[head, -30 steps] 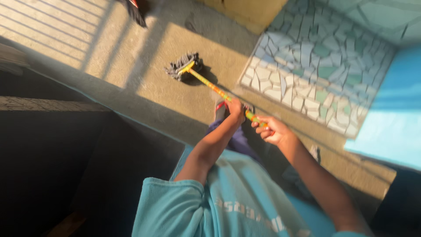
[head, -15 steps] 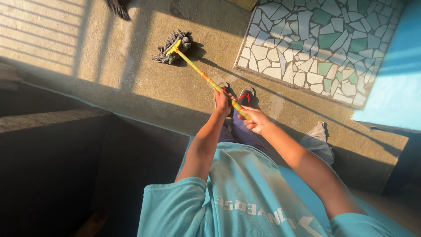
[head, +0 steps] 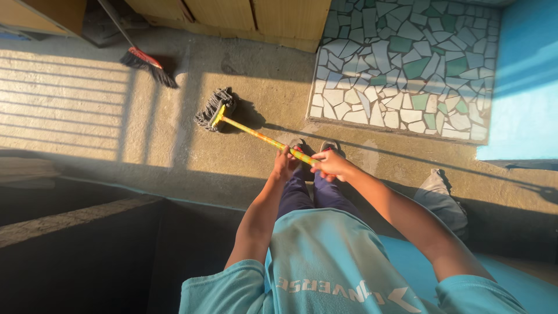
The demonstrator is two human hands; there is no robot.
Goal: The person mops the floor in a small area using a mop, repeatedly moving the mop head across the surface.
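Sunlight is falling in stripes across a rough concrete floor [head: 145,134], with a patch of broken-tile mosaic [head: 401,64] in white, green and blue lying to the upper right and a light blue wall [head: 523,75] running beside it. Wooden panels [head: 256,17] are standing along the far edge, and a red-topped broom [head: 145,63] is leaning near them with its dark bristles on the floor. Both hands are gripping one mop handle [head: 256,135], a thin yellow stick with coloured bands, and are sitting close together on its near end: the left hand [head: 286,164] is wrapping around it a little farther down the stick, and the right hand [head: 329,164] is closing on it just behind, nearly touching the left. The handle is slanting away to the upper left, where the grey stringy mop head [head: 213,108] is lying flat on the sunlit concrete, well apart from the broom. Feet in sandals [head: 314,146] are showing just beyond the hands, and a grey cloth [head: 442,195] is lying on the floor to the right, partly in shadow.
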